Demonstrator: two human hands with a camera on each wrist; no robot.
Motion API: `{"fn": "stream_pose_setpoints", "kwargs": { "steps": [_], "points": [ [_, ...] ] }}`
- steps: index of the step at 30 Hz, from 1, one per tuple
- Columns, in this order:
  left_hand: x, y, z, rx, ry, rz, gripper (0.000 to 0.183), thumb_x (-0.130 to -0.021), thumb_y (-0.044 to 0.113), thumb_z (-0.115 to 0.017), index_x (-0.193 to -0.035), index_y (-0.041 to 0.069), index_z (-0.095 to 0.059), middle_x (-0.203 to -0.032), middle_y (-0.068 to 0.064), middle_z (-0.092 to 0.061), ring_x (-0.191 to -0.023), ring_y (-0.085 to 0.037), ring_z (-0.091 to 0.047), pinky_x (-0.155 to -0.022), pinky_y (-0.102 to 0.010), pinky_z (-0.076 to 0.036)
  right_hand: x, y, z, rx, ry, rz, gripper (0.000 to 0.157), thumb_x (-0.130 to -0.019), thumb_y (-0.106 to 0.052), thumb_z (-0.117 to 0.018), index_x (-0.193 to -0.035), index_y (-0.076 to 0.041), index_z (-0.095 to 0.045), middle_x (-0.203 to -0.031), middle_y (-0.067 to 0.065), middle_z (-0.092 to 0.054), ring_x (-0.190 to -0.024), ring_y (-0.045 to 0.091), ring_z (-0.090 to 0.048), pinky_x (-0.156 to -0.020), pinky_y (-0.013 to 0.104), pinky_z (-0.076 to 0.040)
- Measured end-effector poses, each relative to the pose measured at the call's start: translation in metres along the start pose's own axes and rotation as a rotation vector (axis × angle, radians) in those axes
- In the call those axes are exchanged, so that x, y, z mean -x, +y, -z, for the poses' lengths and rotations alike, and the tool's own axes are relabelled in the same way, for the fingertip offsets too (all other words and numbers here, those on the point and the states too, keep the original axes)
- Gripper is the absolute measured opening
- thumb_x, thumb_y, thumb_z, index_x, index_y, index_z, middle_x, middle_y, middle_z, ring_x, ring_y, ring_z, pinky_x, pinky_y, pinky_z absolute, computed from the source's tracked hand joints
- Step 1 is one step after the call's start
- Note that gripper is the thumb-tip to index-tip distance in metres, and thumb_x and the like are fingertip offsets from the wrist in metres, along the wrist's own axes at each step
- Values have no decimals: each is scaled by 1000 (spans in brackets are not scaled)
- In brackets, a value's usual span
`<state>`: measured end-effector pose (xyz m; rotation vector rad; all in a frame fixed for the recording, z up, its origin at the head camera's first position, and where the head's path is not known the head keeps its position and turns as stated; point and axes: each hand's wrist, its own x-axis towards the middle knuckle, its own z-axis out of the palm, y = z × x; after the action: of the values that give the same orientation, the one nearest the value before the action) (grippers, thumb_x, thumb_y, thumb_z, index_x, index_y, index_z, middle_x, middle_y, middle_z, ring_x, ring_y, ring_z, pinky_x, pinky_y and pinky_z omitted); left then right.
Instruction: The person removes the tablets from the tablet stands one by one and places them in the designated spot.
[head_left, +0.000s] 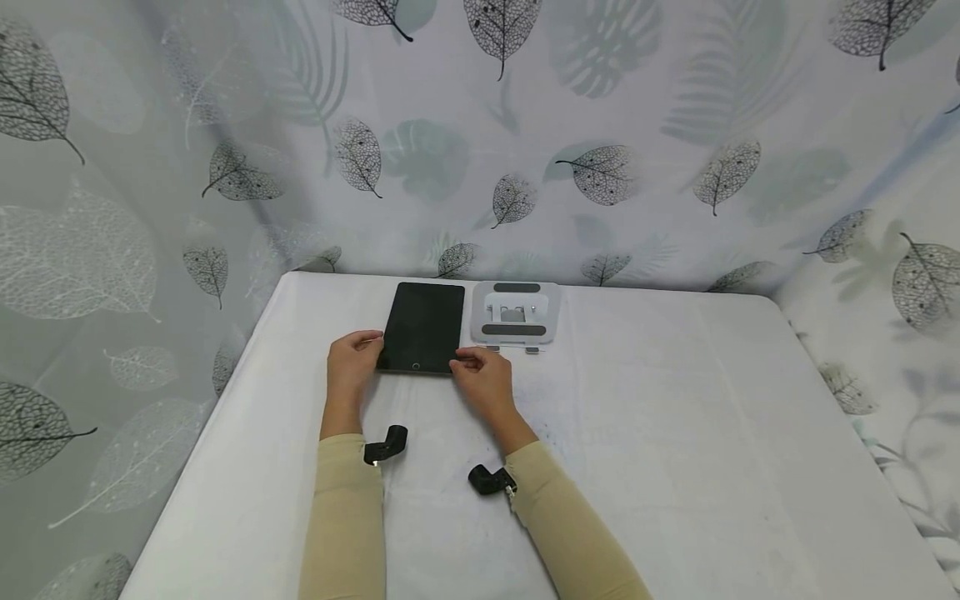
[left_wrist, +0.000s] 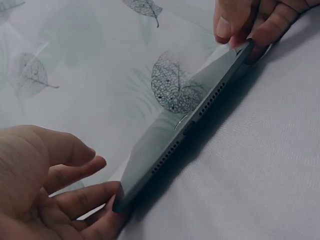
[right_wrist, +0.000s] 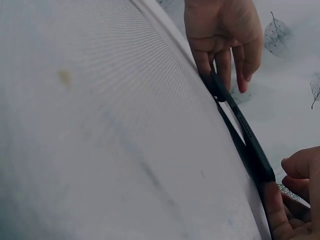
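A black tablet (head_left: 423, 325) with a round home button lies screen up near the table's back edge. Its near edge, with speaker holes and a port, is raised off the cloth with a shadow beneath. My left hand (head_left: 352, 360) holds the near left corner; in the left wrist view its fingers (left_wrist: 95, 197) touch the tablet's edge and underside, the thumb standing off. At the near right corner, my right hand (head_left: 483, 379) grips with fingers under the edge. The right wrist view shows the tablet (right_wrist: 245, 132) edge-on between both hands.
Just right of the tablet lies a folded pale grey stand (head_left: 551, 308) with dark pads and a metal hinge. White cloth covers the table (head_left: 675, 433). A leaf-patterned curtain (head_left: 450, 125) hangs behind and at the sides. Small black cameras (head_left: 390, 443) sit at both wrists.
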<state>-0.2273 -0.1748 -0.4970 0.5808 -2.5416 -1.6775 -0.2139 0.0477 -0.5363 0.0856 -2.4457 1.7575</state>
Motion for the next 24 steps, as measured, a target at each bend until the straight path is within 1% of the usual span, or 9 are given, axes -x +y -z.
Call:
{"fn": "stream_pose_setpoints", "kwargs": {
  "steps": [2, 4, 6, 8, 11, 19, 21, 24],
  "points": [
    [1, 2, 0, -50, -11, -3, 32, -100, 25, -60, -124, 8, -73, -123, -17, -72, -120, -30, -63, -97, -41, -50, 1, 0, 0, 13, 4, 4, 19, -90, -13, -75, -106, -3, -78, -101, 12, -78, -90, 22, -77, -80, 29, -62],
    [1, 4, 1, -105, -14, -6, 32, -101, 27, -59, -123, 8, -73, -124, -17, -72, -122, -31, -62, -100, -45, -50, 1, 0, -1, 34, 8, 9, 18, -91, -13, -75, -105, -3, -79, -99, 11, -78, -89, 21, -76, -80, 31, -61],
    [2, 5, 1, -147, -14, -7, 33, -101, 28, -57, -123, 8, -73, -124, -17, -72, -123, -33, -61, -100, -47, -51, 2, -1, -1, 56, 15, 11, 17, -91, -14, -74, -104, -4, -79, -97, 10, -79, -87, 20, -75, -79, 31, -61],
    [3, 7, 0, -181, -8, -5, 33, -101, 28, -57, -122, 8, -73, -123, -17, -72, -120, -33, -62, -96, -47, -53, 3, -1, -1, 77, 19, 6, 16, -91, -15, -74, -103, -6, -79, -95, 9, -79, -85, 19, -73, -78, 31, -60],
    [4, 8, 0, -204, 2, -4, 33, -101, 29, -57, -121, 9, -74, -123, -17, -72, -117, -33, -64, -91, -44, -54, 3, -1, -1, 94, 19, -6, 16, -91, -15, -74, -104, -7, -79, -94, 8, -78, -84, 17, -72, -78, 30, -59],
    [5, 10, 2, -235, -2, -9, 35, -101, 30, -56, -123, 8, -72, -122, -18, -72, -115, -34, -64, -89, -44, -55, 3, -3, -1, 83, 6, -17, 17, -92, -15, -73, -106, -6, -78, -97, 9, -78, -87, 21, -73, -82, 35, -60],
    [5, 10, 1, -243, -2, -40, 36, -101, 29, -56, -125, 8, -71, -122, -18, -71, -115, -35, -64, -91, -46, -55, 4, -4, -1, 61, 5, -21, 19, -93, -16, -72, -108, -7, -77, -100, 10, -77, -90, 22, -73, -84, 36, -60],
    [6, 12, -1, -224, 5, -116, 37, -101, 29, -58, -130, 8, -68, -128, -17, -69, -122, -35, -62, -100, -50, -52, 4, -5, 0, -1, 8, -29, 23, -95, -18, -70, -115, -7, -76, -106, 9, -76, -96, 21, -73, -87, 35, -60]
  ]
}}
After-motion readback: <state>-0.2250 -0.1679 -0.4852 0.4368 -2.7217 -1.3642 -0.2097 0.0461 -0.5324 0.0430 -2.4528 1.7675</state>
